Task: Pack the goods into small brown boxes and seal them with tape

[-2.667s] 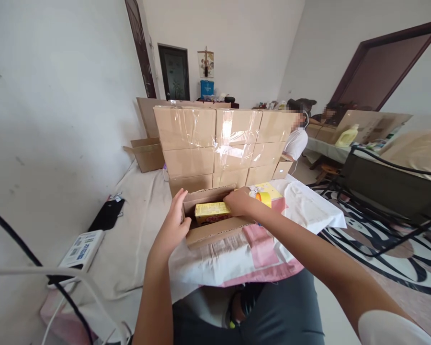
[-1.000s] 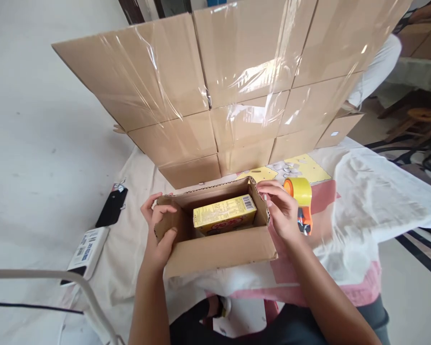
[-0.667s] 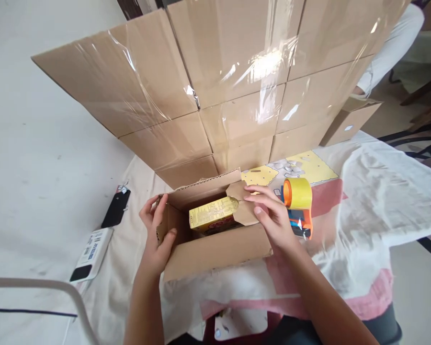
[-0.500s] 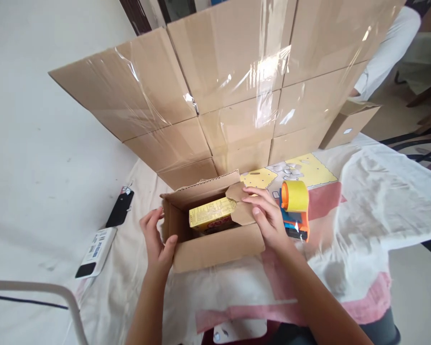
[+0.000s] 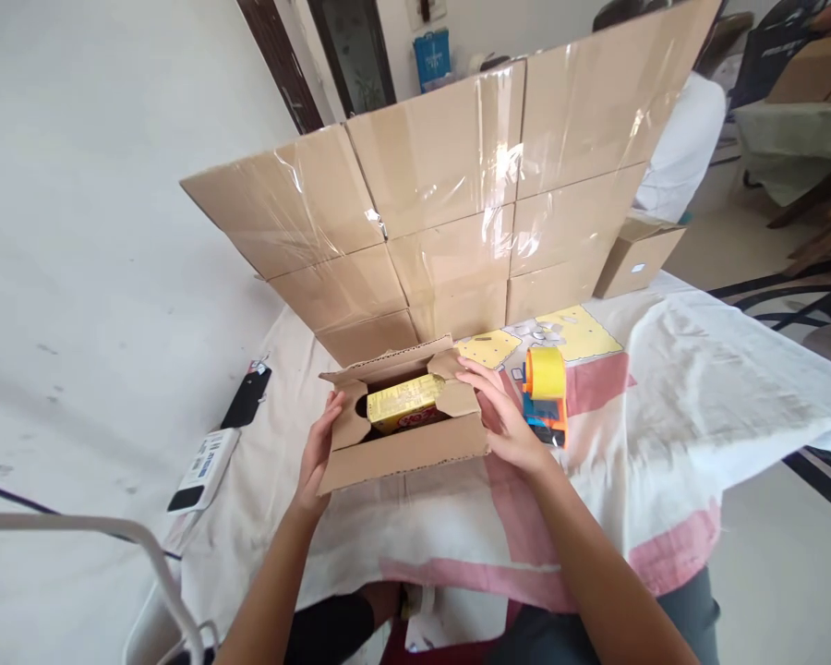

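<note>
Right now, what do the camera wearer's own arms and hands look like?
The left hand and right hand are ordinary human hands, ungloved. The left forearm and right forearm are slim and bare; no sleeve, watch or cable shows on either.

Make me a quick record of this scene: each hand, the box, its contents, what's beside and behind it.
Left hand: at the box's left end
Right hand: fingers against the right end
Cardboard box: end flaps folded inward, long flaps open
Contents: yellow printed carton
Right side: tape dispenser, yellow tape roll
Behind: taped cardboard wall
</note>
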A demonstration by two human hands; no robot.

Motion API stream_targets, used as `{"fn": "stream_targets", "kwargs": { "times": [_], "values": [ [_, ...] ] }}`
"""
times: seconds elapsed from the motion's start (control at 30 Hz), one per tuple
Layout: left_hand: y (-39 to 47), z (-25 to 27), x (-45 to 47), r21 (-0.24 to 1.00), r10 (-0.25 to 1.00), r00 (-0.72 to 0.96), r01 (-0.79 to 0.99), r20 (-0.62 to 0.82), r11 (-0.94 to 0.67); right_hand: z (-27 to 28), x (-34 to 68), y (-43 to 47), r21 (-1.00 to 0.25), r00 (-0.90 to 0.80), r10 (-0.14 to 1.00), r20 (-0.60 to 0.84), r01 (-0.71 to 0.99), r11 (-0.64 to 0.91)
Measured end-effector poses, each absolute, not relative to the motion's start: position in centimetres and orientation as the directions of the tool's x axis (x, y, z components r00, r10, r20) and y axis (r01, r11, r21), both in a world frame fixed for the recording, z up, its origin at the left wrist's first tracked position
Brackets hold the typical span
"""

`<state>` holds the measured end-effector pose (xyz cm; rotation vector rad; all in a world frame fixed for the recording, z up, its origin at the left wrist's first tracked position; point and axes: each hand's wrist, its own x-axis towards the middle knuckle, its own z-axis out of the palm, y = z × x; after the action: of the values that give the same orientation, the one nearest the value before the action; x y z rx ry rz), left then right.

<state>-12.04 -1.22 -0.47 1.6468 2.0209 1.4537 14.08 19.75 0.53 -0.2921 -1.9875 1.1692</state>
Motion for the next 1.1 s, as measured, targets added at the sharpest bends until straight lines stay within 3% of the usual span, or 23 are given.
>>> {"fn": "stream_targets", "kwargs": {
  "times": [0.1, 0.27, 0.53, 0.63, 0.77, 0.9, 1.0, 1.1],
  "values": [
    [-1.1, -0.2, -11.0, 0.712, 0.752, -0.374, 0.680, 0.543, -0.176, 1.1, 13.5, 18.8, -0.805, -0.572, 0.599, 0.560, -0.207, 0.556],
    [-0.5, 0.7, -8.5, 0.832, 0.702, -0.580, 0.553, 0.413, -0.032, 1.9, 11.9, 17.1, -0.876, -0.428, 0.769, 0.475, -0.145, 0.460],
    [0.7, 2.6, -10.9, 0.810, 0.787, -0.482, 0.585, 0.384, -0.038, 2.3, 12.0, 16.4, -0.896, -0.457, 0.781, 0.427, -0.097, 0.433],
    [1.5, 4.5, -11.6, 0.669, 0.784, -0.407, 0.743, 0.469, -0.015, 2.5, 12.7, 16.0, -0.897, -0.464, 0.780, 0.420, -0.085, 0.433],
    [2.6, 6.4, -10.8, 0.316, 0.858, -0.195, 0.948, 0.474, 0.041, 2.5, 13.4, 15.8, -0.910, -0.499, 0.776, 0.386, -0.067, 0.409],
    [3.4, 7.1, -9.7, 0.031, 0.884, -0.048, 0.999, 0.464, 0.039, 2.1, 13.4, 16.1, -0.907, -0.520, 0.767, 0.376, -0.037, 0.420],
    [3.7, 7.0, -9.2, -0.118, 0.896, 0.047, 0.993, 0.441, 0.006, 1.8, 13.2, 16.4, -0.872, -0.507, 0.746, 0.431, -0.021, 0.489],
    [3.6, 6.5, -9.0, -0.166, 0.886, 0.062, 0.986, 0.460, 0.017, 1.8, 13.1, 16.5, -0.851, -0.501, 0.731, 0.463, -0.020, 0.525]
  ]
}}
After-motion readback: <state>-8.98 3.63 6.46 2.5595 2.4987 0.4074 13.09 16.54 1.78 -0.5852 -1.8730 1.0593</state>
